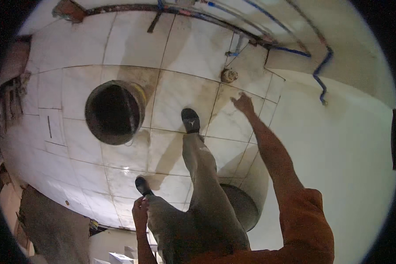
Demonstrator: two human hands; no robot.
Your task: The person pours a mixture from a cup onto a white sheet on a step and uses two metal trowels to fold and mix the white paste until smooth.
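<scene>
My right hand point(243, 102) reaches out over the tiled floor, below a round, crumpled pale object point(229, 75) by the floor's far right corner, with fingers apart and nothing visible in them. My left hand point(140, 208) hangs beside my left thigh, fingers closed around something small and pale that I cannot make out. A large dark bucket point(112, 114) stands on the tiles point(185, 83) ahead to my left. A second rounded container point(239, 204) is partly hidden behind my right leg. My dark shoes point(190, 119) are on the floor.
Blue and grey pipes point(295, 53) run along the far wall and right wall. A pale smooth wall point(334, 154) borders my right side. Pieces of rubble or wood point(13, 97) lie at the left edge, and a dark grey patch point(53, 220) lies at the lower left.
</scene>
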